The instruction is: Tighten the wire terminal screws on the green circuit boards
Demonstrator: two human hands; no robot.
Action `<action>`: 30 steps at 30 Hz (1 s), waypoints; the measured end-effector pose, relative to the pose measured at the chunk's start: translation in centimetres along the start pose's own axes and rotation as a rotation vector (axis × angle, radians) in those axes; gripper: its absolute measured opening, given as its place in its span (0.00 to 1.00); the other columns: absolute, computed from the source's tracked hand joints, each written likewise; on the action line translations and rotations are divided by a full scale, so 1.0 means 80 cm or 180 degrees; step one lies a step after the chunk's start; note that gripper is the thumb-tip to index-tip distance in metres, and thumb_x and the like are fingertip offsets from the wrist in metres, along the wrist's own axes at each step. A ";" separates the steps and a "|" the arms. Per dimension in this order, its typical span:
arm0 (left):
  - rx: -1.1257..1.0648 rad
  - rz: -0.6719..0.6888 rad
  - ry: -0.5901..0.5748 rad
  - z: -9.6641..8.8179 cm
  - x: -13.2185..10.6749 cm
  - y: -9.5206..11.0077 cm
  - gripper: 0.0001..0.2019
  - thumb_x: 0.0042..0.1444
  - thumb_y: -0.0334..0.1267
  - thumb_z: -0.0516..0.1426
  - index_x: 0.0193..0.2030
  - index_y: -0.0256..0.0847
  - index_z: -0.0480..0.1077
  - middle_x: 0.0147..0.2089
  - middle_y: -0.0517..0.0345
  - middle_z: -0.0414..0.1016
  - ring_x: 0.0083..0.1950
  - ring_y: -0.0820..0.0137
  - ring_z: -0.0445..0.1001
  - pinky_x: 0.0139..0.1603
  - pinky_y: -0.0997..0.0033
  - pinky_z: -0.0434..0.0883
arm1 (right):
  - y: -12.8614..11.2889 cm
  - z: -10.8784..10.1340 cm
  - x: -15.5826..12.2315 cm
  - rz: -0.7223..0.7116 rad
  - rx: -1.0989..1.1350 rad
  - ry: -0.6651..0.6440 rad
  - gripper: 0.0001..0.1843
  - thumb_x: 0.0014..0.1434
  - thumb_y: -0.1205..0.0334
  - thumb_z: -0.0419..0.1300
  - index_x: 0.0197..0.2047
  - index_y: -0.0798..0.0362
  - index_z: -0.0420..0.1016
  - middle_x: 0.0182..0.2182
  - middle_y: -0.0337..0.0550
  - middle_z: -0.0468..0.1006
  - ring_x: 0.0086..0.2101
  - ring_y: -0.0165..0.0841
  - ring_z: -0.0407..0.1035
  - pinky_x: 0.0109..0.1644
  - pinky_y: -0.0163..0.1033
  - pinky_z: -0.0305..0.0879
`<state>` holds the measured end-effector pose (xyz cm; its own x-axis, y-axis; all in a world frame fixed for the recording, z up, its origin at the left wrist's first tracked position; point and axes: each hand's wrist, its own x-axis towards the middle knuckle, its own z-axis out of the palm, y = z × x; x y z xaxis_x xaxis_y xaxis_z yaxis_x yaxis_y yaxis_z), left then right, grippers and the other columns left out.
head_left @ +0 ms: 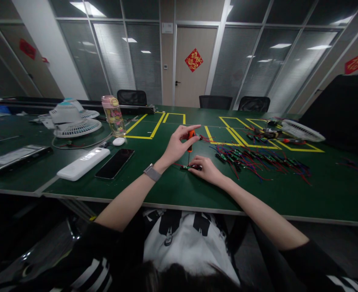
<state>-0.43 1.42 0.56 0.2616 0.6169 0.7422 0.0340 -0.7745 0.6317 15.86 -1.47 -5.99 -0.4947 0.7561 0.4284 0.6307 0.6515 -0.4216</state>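
Note:
My left hand (177, 145), with a watch on its wrist, is closed round an orange-handled screwdriver (191, 137) held upright, tip down. The tip meets a small green circuit board (186, 166) with red and black wires lying on the green table (167, 190). My right hand (207, 168) rests on the table with its fingers pressed on that board's right end. Just to the right lies a spread pile of several similar wired boards (258, 160).
Left of my hands lie a black phone (114, 163), a white power bank (83, 163), a small white oval object (118, 141) and a pink-capped bottle (114, 116). Small white fans stand at far left (72, 119) and far right (302, 130). Yellow tape marks boxes on the table.

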 end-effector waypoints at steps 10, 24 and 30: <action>-0.0020 -0.0061 0.0275 -0.001 0.000 0.002 0.14 0.53 0.37 0.61 0.47 0.42 0.74 0.46 0.53 0.73 0.42 0.73 0.72 0.42 0.73 0.71 | 0.007 0.004 -0.001 -0.0047 0.0048 0.0014 0.05 0.56 0.67 0.62 0.36 0.57 0.78 0.33 0.44 0.73 0.30 0.30 0.68 0.35 0.34 0.65; -0.0159 -0.0090 0.0255 -0.001 0.001 0.005 0.11 0.55 0.40 0.60 0.45 0.41 0.75 0.43 0.55 0.75 0.38 0.74 0.73 0.39 0.75 0.70 | 0.006 0.003 -0.001 -0.0028 0.0076 0.0000 0.05 0.56 0.66 0.62 0.37 0.57 0.78 0.32 0.44 0.73 0.30 0.30 0.68 0.35 0.34 0.65; -0.0445 -0.0134 -0.0029 -0.002 0.002 0.004 0.16 0.63 0.36 0.50 0.55 0.42 0.69 0.51 0.51 0.74 0.47 0.71 0.74 0.48 0.68 0.70 | 0.005 0.003 0.000 -0.0034 0.0032 0.0016 0.05 0.56 0.66 0.62 0.36 0.57 0.78 0.32 0.44 0.73 0.30 0.30 0.68 0.36 0.35 0.65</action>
<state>-0.49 1.30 0.94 0.2716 0.6466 0.7128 -0.0893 -0.7205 0.6876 15.99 -1.21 -6.37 -0.4984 0.7488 0.4369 0.6193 0.6602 -0.4250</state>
